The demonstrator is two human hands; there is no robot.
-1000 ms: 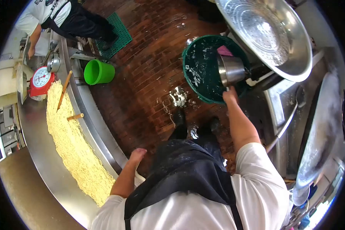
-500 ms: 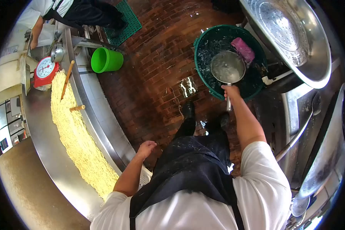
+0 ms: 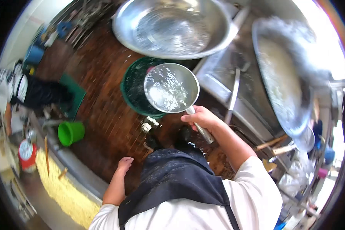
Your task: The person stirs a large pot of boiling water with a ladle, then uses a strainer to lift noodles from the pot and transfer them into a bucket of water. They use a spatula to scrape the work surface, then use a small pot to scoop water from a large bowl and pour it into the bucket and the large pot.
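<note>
Water scoop lifted over the green tub

The right hand [image 3: 201, 118] grips the handle of a steel saucepan [image 3: 171, 88] full of water, above the dark green tub [image 3: 132, 92]. The left hand [image 3: 124, 164] hangs open, empty. No writing is readable.

Floor: wet red brick floor [image 3: 103, 115].
On floor: green tub [image 3: 136, 90], small green bucket [image 3: 70, 132], green mat [image 3: 73, 94].
Counter: steel counter [image 3: 38, 199] carrying noodles [image 3: 65, 193], red scale [image 3: 26, 154].

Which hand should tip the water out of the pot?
Probably the right hand: it grips the handle of the water-filled pot above the green tub. The left hand hangs empty.
</note>
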